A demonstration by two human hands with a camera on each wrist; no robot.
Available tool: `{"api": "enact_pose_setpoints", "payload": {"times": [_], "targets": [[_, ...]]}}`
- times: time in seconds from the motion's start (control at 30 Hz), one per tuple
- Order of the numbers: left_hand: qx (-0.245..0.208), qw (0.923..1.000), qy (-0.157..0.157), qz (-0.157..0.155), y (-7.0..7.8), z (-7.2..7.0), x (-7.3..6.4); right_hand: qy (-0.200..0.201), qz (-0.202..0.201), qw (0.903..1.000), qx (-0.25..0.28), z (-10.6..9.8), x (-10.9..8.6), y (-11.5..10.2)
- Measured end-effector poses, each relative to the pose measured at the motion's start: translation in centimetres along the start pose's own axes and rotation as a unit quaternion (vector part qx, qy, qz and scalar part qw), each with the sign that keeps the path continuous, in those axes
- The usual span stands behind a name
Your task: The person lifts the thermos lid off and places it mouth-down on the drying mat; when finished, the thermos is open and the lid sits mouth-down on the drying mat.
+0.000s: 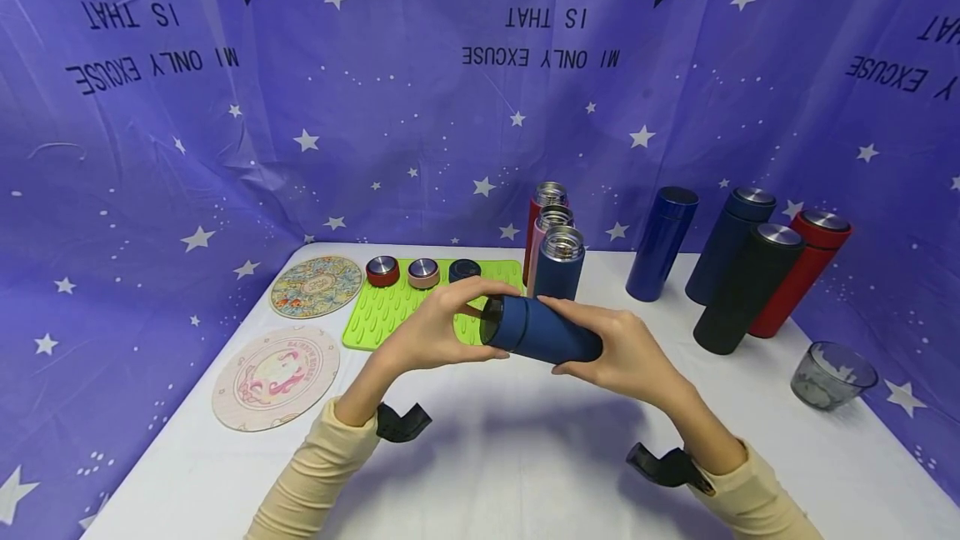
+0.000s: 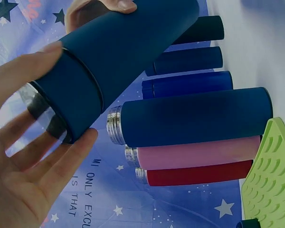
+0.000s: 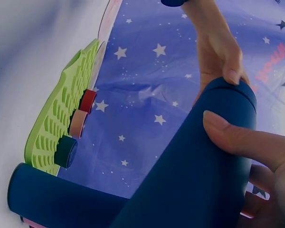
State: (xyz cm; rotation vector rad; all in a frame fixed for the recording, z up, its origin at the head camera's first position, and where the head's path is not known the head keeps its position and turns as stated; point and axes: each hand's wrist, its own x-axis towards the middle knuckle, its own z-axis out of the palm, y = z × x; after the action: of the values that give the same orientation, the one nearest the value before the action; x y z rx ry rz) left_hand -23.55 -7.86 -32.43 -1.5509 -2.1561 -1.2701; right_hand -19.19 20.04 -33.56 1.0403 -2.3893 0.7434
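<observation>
A dark blue thermos bottle (image 1: 555, 338) is held tilted in the air above the white table, its lid end to the left. Its lid (image 2: 69, 102) is on, with a thin seam between lid and body. My left hand (image 1: 429, 325) grips the lid, thumb on one side and fingers on the other. The right hand (image 1: 628, 350) holds the body near its base. Behind it stand three lidless thermoses: a blue one (image 2: 194, 116), a pink one (image 2: 199, 153) and a red one (image 2: 199, 174), with bare steel necks.
On a green mat (image 1: 386, 319) sit a red lid (image 1: 382, 272), a pink lid (image 1: 423, 273) and a dark lid (image 1: 464, 270). Two round mats lie left, one with a unicorn (image 1: 277, 377). Several lidded thermoses, including a black one (image 1: 742, 298), and a glass (image 1: 832, 377) stand right.
</observation>
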Motion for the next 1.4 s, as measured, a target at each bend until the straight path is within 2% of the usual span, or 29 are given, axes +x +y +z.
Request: {"api": "enact_pose_setpoints", "payload": {"times": [0.2, 0.3, 0.4, 0.5, 0.73, 0.9, 1.1, 1.4], "targets": [[-0.015, 0.9975, 0.032, -0.062, -0.04, 0.24, -0.13, 0.031, -0.016, 0.9976, -0.06, 0.38, 0.03, -0.3], [-0.022, 0.9959, 0.042, -0.078, -0.07, 0.34, -0.11, 0.035, -0.016, 0.9962, -0.078, 0.46, 0.03, -0.38], [-0.018, 0.9956, 0.038, -0.083, -0.06, 0.33, -0.08, 0.034, -0.013, 0.9961, -0.081, 0.41, -0.01, -0.36], [-0.008, 0.9976, 0.019, -0.066, -0.12, 0.23, -0.06, 0.029, -0.011, 0.9976, -0.062, 0.28, -0.06, -0.24], [-0.005, 0.9997, -0.02, 0.012, -0.23, -0.05, -0.02, -0.009, 0.005, 0.9999, 0.004, -0.05, -0.05, 0.17], [-0.006, 0.9995, -0.016, 0.026, -0.38, -0.1, 0.04, -0.013, 0.005, 0.9998, 0.014, -0.09, -0.03, 0.21], [-0.004, 1.0, 0.005, -0.002, -0.58, -0.08, -0.02, 0.01, -0.013, 0.9994, -0.029, 0.14, -0.02, 0.09], [-0.014, 0.9955, 0.039, -0.085, -0.34, 0.28, -0.09, 0.027, -0.009, 0.9972, -0.069, 0.6, 0.08, -0.07]]}}
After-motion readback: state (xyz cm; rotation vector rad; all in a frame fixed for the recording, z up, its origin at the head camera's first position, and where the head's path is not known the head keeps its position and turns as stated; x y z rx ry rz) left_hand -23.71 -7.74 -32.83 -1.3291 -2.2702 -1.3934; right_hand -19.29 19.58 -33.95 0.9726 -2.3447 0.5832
